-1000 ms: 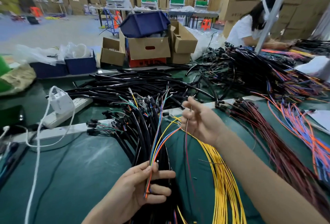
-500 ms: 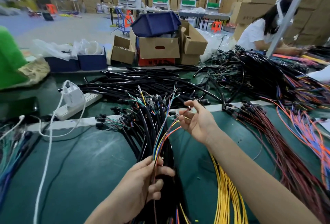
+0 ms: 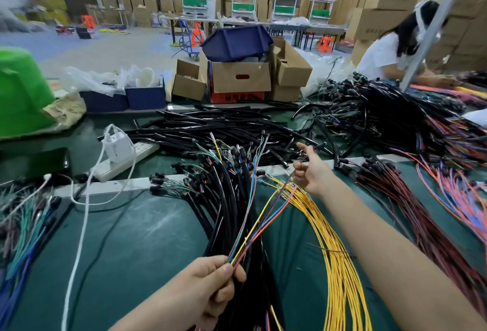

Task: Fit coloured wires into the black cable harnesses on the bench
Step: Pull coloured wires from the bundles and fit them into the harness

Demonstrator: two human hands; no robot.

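A small bunch of coloured wires is pinched low in the middle of the view by the left hand, the grip closed on their near ends between thumb and fingers. From there the bunch is fanned up and away to the right, its long axis running diagonally across the tabletop toward the right hand. Yellow, orange, blue and green strands can be made out. The right hand is held above the far edge of the green mat with its fingers half-curled and the forefinger pointing away. Thin wire ends are seen reaching its fingers, but whether anything is caught in that grip cannot be told. Directly beneath the held wires a thick sheaf of black harnesses is spread, its plug ends pointing away. Just beside it on the right a bundle of yellow wires is laid, and beyond the right forearm dark red wires are piled. To the left a power strip is seen with a white charger plugged in. At the back, cardboard boxes are stacked, and another person is seated at the far right.
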